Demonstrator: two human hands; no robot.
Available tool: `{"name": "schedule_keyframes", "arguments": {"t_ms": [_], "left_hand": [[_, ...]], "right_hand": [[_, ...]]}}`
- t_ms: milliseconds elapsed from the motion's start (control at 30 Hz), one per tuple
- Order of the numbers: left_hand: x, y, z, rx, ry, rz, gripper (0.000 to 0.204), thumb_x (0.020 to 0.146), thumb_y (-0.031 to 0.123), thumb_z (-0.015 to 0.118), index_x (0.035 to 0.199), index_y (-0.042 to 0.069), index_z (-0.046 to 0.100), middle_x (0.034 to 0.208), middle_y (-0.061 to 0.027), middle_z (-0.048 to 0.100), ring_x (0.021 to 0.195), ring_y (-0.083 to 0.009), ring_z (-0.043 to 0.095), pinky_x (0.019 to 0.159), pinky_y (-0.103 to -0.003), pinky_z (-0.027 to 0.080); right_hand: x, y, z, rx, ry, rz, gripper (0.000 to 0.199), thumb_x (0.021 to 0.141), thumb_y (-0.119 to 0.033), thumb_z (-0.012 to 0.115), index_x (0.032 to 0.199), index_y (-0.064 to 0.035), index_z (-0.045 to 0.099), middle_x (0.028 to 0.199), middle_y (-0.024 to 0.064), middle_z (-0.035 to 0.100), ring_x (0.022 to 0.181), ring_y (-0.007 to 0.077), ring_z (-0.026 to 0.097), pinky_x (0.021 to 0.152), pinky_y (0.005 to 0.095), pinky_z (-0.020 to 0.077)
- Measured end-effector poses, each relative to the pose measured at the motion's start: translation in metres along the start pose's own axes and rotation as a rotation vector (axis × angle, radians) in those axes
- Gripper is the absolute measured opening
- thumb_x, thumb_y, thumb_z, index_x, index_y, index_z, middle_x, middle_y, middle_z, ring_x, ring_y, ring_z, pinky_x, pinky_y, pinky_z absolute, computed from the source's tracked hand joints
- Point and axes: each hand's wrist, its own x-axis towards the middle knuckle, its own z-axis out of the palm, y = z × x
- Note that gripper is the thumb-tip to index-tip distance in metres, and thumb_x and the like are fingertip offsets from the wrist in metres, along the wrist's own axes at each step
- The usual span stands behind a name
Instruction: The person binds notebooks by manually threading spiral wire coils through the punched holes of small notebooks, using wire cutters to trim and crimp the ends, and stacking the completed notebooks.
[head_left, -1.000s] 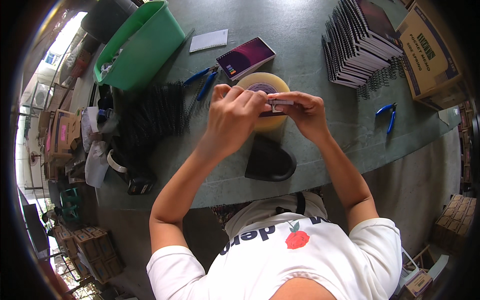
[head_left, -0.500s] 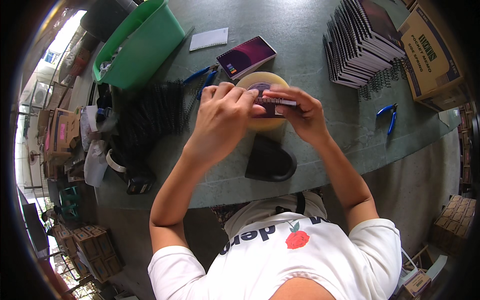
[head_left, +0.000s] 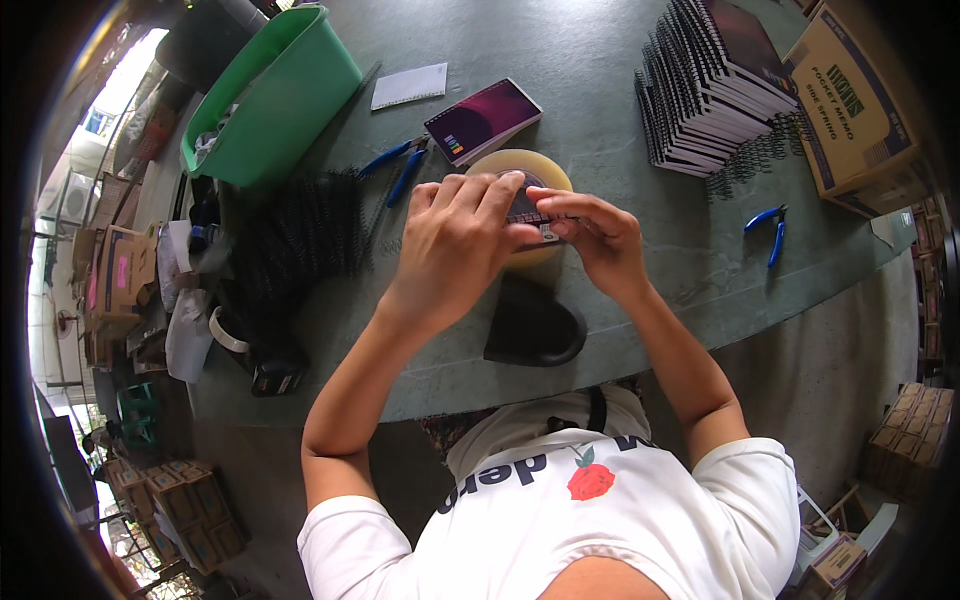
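Both hands are at a small dark purple notebook (head_left: 528, 212) with a coil along its edge, partly hidden by fingers. My left hand (head_left: 450, 235) grips it from the left, fingers over the top and thumb against the coiled edge. The bent fingers of my right hand (head_left: 603, 238) close on the right end of that edge. Under the notebook lies a wide yellowish roll of tape (head_left: 515, 160), its middle covered. Just nearer me is a black rounded pad (head_left: 538, 325). Beyond the roll lies another purple notebook (head_left: 485, 115), with blue-handled pliers (head_left: 400, 170) to its left.
A green bin (head_left: 290, 110) stands far left, by a heap of black spiral coils (head_left: 305, 225). A white notepad (head_left: 410, 86) lies at the back. On the right are stacked spiral notebooks (head_left: 700, 100), a cardboard box (head_left: 850, 110) and a second blue-handled pair of pliers (head_left: 775, 235).
The held notebook has tipped from nearly edge-on so that its cover and coiled edge show more. My right fingers have come lower and closer to the edge. The view has shifted slightly.
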Motion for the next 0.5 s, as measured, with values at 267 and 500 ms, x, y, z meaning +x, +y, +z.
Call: {"name": "schedule_keyframes", "arguments": {"t_ms": [267,500], "left_hand": [[-0.001,-0.005,0.007,-0.058,-0.125,0.004,0.030,0.079,0.025,0.068,0.099,0.006,0.059,0.094,-0.0098,0.062,0.083,-0.0266,0.059,0.073,-0.038,0.043],[0.012,0.004,0.016,-0.281,-0.062,0.019,0.034,0.077,0.025,0.069,0.101,0.003,0.059,0.096,-0.0119,0.063,0.083,-0.0299,0.060,0.074,-0.041,0.046]], "right_hand": [[-0.013,0.003,0.001,0.001,0.126,0.183,0.016,0.084,0.003,0.060,0.098,0.0002,0.066,0.097,0.0076,0.068,0.086,0.0105,0.063,0.075,0.0236,0.0513],[-0.017,0.003,-0.007,-0.263,0.093,0.184,0.015,0.082,-0.002,0.063,0.097,-0.0008,0.066,0.083,0.0065,0.069,0.076,0.0081,0.064,0.066,0.0236,0.0508]]}}
